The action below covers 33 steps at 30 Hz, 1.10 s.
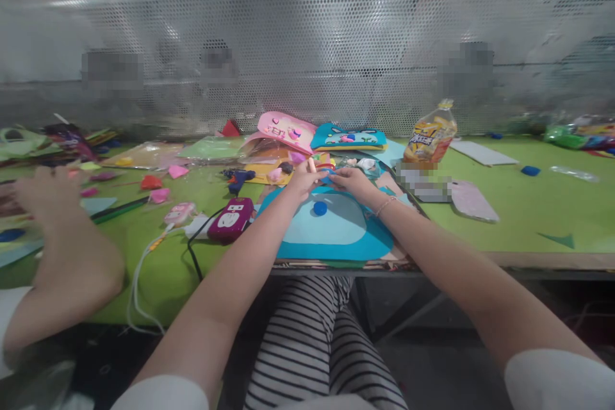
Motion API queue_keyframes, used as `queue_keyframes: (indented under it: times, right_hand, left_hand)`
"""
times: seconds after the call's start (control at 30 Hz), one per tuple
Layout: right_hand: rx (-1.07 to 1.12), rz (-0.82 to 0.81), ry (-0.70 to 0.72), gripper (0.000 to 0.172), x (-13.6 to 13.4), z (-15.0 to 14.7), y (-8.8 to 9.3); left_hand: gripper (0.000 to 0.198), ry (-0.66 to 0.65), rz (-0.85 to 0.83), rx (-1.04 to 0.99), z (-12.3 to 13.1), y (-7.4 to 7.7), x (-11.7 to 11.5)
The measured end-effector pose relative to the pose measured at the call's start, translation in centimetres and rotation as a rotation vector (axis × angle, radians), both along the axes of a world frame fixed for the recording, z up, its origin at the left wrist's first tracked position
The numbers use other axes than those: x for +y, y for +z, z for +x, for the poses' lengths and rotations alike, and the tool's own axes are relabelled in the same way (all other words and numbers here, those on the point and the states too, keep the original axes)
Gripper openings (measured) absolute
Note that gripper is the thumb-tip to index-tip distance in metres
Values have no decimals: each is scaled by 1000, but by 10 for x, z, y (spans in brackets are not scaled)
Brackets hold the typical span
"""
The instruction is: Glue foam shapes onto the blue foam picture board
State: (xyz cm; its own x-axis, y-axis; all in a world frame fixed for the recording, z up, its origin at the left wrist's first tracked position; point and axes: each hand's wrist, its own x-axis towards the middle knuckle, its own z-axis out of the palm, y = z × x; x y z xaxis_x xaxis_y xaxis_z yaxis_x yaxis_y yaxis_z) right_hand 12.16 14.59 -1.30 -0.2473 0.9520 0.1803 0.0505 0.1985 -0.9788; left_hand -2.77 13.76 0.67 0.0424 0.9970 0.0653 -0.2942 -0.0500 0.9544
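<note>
My left hand (pixel 306 180) and my right hand (pixel 353 182) meet over the far edge of a blue sheet (pixel 298 251) with a light-blue rounded panel (pixel 346 227). Both hands are closed, fingertips pinching a small piece of blue clay (pixel 329 173) between them. On the light-blue panel rests a round blue clay ball (pixel 319 208), apart from the hands. Beyond my fingers lie small bundles of coloured clay, partly hidden by the hands. Farther back are a pink decorated piece (pixel 288 131) and a blue decorated piece (pixel 350 138).
A maroon power bank (pixel 231 220) with cables sits left of the sheet. Another person's arm (pixel 62 250) works at the far left. A snack bag (pixel 431 136) and a pink phone (pixel 473 200) lie right. A perforated metal screen (pixel 307 51) stands behind the green table (pixel 509 230).
</note>
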Motion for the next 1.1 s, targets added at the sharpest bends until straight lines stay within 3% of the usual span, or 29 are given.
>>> queue_keyframes:
  times: [0.53,0.8,1.1]
  right_hand:
    - [28,-41,-52,30,4,3,1]
    - [72,-117,89,33,1,7,6]
    - [133,-114,115,34,-2,2,3]
  left_hand:
    - [35,-66,-4,49,1,-1,-3]
    - [39,3,23,64,-2,-3,4]
    - [41,9,46,14,-1,-5,7]
